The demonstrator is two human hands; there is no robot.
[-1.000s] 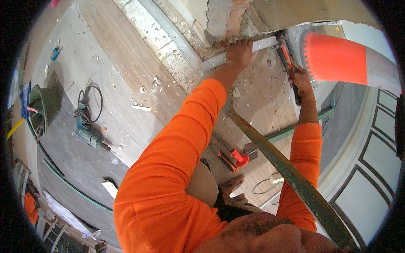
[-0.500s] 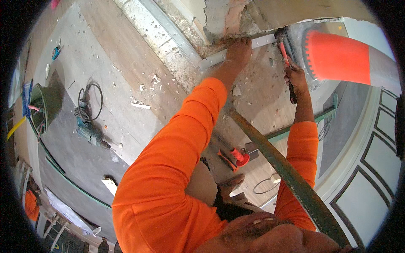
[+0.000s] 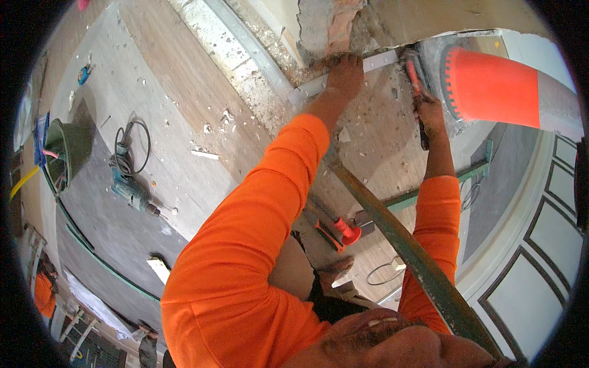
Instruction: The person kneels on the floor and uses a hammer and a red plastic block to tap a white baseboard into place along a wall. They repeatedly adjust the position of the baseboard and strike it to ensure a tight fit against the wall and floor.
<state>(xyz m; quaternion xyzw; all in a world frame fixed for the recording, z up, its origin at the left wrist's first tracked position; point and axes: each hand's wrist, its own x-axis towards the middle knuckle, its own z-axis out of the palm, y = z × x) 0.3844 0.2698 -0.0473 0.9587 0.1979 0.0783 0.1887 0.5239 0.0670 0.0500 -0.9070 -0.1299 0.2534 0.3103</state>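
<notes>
Your left hand (image 3: 345,78) rests on the pale flat strip (image 3: 380,60) along the broken wall's (image 3: 319,27) foot — whether its fingers pinch it, I cannot tell — while your right hand (image 3: 430,113) wraps its fingers round the red-and-black hammer (image 3: 413,75) near the strip's right end.

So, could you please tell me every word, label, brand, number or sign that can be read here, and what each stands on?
There is no readable text.
Teal drill: any marking is too small to make out.
Red-and-black tool in the right hand: too blurred to show any lettering.
</notes>
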